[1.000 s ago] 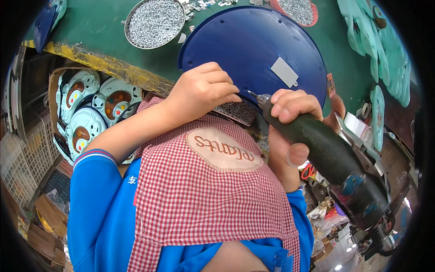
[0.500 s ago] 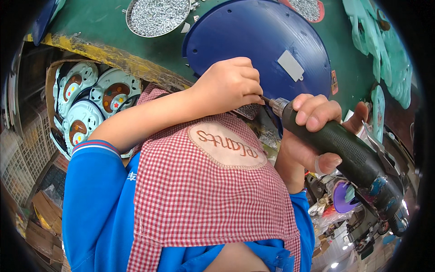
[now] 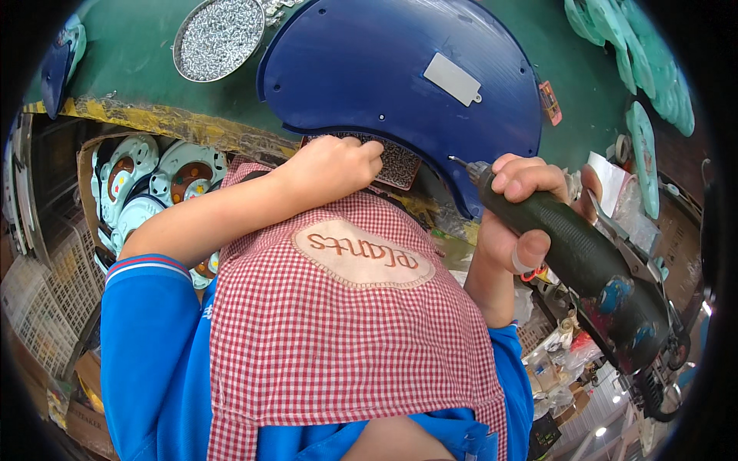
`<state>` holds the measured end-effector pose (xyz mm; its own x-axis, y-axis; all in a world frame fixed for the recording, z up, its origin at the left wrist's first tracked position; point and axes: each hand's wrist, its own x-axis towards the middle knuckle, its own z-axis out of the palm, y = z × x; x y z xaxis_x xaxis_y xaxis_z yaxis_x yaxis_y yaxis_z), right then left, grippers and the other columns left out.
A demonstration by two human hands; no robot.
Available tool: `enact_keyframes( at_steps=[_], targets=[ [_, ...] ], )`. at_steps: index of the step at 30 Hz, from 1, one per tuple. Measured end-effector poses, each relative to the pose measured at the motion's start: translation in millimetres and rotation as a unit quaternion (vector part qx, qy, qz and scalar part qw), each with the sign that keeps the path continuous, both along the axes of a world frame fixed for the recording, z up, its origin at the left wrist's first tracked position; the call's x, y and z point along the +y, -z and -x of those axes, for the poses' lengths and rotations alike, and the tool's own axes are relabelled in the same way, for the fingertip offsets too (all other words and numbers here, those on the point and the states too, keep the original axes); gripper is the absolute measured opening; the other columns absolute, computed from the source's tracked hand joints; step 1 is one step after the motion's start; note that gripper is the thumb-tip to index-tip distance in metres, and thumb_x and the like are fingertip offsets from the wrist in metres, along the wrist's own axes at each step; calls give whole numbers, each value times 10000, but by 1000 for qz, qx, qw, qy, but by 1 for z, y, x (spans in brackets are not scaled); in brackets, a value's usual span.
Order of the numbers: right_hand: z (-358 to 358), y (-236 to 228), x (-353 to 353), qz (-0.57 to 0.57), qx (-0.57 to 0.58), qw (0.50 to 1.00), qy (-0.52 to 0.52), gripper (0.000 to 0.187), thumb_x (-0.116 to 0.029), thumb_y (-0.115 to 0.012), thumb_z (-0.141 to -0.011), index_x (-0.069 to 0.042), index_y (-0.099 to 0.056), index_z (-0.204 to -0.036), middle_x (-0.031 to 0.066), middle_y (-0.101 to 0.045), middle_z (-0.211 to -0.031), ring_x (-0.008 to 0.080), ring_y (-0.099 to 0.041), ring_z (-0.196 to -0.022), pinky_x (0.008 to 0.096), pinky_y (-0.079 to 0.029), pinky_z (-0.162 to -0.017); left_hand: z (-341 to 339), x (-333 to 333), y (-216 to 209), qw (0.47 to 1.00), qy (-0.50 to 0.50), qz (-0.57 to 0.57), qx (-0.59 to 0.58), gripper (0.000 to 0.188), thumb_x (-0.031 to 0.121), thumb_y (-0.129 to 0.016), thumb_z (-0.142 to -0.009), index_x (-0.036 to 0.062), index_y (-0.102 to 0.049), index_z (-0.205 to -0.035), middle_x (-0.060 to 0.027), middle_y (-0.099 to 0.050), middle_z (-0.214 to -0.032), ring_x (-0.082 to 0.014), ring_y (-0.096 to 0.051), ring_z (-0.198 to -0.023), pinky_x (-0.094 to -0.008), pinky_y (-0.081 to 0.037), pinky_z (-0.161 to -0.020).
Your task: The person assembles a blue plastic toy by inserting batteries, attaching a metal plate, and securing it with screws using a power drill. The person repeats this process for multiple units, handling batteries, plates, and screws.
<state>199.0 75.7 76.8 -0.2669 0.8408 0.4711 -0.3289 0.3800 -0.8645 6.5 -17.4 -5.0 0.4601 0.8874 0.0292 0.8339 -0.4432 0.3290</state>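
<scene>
In my right hand is a dark power screwdriver, fingers and thumb wrapped round its thick body. Its thin bit points up and left, with the tip over the near edge of a curved dark blue plastic panel; contact cannot be made out. My left hand is closed, fingers curled, at the near side of a small tray of small dark screws. What those fingers hold, if anything, is hidden. A pale grey rectangular cover sits on the panel, which has a screw at its inner curved edge.
A round metal dish full of silver screws stands on the green table. Mint-green plastic parts pile up at far right. Below the table's worn yellow edge, a carton holds mint toy panels. A small red-orange piece lies beside the blue panel.
My left hand has left the screwdriver's bit and moved left to the small screw tray. The bit is now bare, at the blue panel's edge. The whole view has shifted slightly.
</scene>
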Motion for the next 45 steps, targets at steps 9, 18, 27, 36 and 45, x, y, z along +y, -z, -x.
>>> enact_keyframes(
  at_steps=[9, 18, 27, 36, 45],
  targets=[
    [-10, 4, 21, 40, 28, 991, -124, 1032, -551, -734, -780, -54, -173, -1489, 100, -585, -774, 213, -585, -683, 390, -505, -676, 2, 11, -18, 967, -62, 62, -241, 125, 108, -652, -804, 46, -633, -910, -61, -629, -847, -246, -645, -764, -346, -533, -660],
    [1, -11, 6, 41, 21, 990, -133, 935, -558, -687, -815, -90, -242, -1491, 69, -567, -818, 190, -575, -722, 387, -481, -711, -11, 32, -26, 951, -93, -24, -294, 163, 200, -702, -791, 66, -643, -863, -43, -610, -804, -225, -622, -756, -331, -530, -669],
    [1, -13, 10, 34, 36, 993, -108, 898, -547, -669, -827, -93, -257, -1483, 77, -561, -812, 191, -561, -714, 390, -470, -706, -5, 51, -23, 958, -63, -154, -233, 179, 148, -734, -692, 86, -634, -826, -13, -569, -786, -180, -574, -758, -292, -513, -661],
    [3, -12, 31, 29, 10, 997, -68, 895, -511, -674, -824, -49, -249, -1462, 86, -558, -800, 198, -556, -716, 386, -454, -703, -2, 84, -20, 961, -80, -154, -217, 127, 110, -734, -686, 99, -705, -809, 7, -595, -816, -167, -569, -787, -280, -518, -689],
    [7, -15, 40, 21, 51, 991, -123, 876, -544, -654, -837, -110, -253, -1483, 64, -549, -823, 185, -544, -711, 382, -454, -707, -4, 85, -23, 944, -5, -207, -257, 170, 163, -734, -664, 73, -625, -757, -2, -576, -774, -164, -572, -723, -273, -510, -636]
  ],
)
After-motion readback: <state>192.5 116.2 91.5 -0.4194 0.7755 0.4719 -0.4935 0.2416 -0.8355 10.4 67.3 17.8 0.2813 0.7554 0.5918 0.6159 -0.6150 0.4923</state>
